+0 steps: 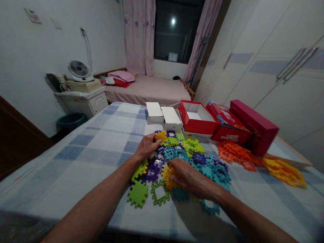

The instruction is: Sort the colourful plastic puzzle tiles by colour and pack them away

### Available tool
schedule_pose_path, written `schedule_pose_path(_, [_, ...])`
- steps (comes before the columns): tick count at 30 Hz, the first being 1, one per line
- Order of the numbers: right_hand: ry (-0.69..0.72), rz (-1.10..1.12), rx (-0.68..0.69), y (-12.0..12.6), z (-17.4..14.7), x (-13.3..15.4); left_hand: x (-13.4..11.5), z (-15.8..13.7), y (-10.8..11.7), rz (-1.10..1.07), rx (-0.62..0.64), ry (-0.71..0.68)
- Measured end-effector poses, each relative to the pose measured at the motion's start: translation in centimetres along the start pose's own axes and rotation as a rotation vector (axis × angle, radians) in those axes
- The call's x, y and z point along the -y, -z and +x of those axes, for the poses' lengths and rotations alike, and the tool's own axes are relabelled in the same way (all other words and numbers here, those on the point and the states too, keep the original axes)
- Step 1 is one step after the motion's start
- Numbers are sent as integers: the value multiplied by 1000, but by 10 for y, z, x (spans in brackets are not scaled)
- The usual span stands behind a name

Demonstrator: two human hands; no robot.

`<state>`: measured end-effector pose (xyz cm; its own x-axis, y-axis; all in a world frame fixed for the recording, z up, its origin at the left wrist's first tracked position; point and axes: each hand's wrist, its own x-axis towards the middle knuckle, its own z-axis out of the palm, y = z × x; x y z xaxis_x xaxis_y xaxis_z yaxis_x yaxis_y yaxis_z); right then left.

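My left hand [148, 146] pinches a yellow interlocking tile [161, 135] with notched edges, at the far left side of a mixed pile. Lower down, my right hand [186, 175] has its fingers closed on yellow interlocking tiles [169, 177]; how many is hidden by the hand. Between and around my hands lie purple tiles [152, 171], teal tiles [169, 153] and lime green tiles [191, 145], some overlapping. Nearest me are a solid green tile [138, 194] and a green square frame [160, 192]. More teal pieces [211, 170] spread right of my right hand.
Orange tiles [234, 153] and a yellow heap [285, 171] lie on the right of the checked tablecloth [101, 148]. Behind the pile stand white boxes [172, 116], an open red box [198, 125], a crumpled red box [227, 130] and a tall magenta box [255, 123].
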<state>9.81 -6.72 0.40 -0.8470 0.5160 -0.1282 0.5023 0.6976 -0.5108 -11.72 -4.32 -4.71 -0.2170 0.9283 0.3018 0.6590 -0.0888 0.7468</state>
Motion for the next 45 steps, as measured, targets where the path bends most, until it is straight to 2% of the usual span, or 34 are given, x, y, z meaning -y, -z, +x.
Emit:
schedule_pose_path(4, [-29, -145, -19, -3, 12, 4, -1, 0, 1, -17, 9, 0])
schedule_pose_path(7, [-16, -102, -38, -4, 11, 0, -2, -1, 1, -10, 8, 14])
schedule_pose_path(11, [97, 73, -150, -5, 8, -13, -2, 0, 1, -19, -4, 18])
schedule_pose_path(15, [1, 365, -349, 4, 17, -25, -1, 0, 3, -120, 1, -8])
schedule_pose_path(18, [-60, 574, -480, 14, 34, -26, -5, 0, 4, -298, 109, 0])
schedule_pose_path(21, [-73, 661, -531, 18, 54, -25, -9, 0, 5, -462, 247, 19])
schedule_pose_path(26, [-43, 535, -567, 12, 76, -33, -13, -1, 8, -518, 353, 53])
schedule_pose_path(32, [-29, 351, -608, 4, 79, -37, -23, -4, 14, -405, 429, -49])
schedule_pose_path(36, [-99, 343, -644, 5, 68, -24, -28, -8, 10, -459, 424, -1])
schedule_pose_path(40, [-127, 515, -629, 13, 38, -20, -28, -5, 12, -569, 388, 107])
schedule_pose_path(43, [-236, 581, -799, 29, -7, -40, -24, -1, 18, -507, 266, 126])
schedule_pose_path(45, [-370, 546, -968, 46, -49, -71, -18, 2, 21, -427, 183, 131])
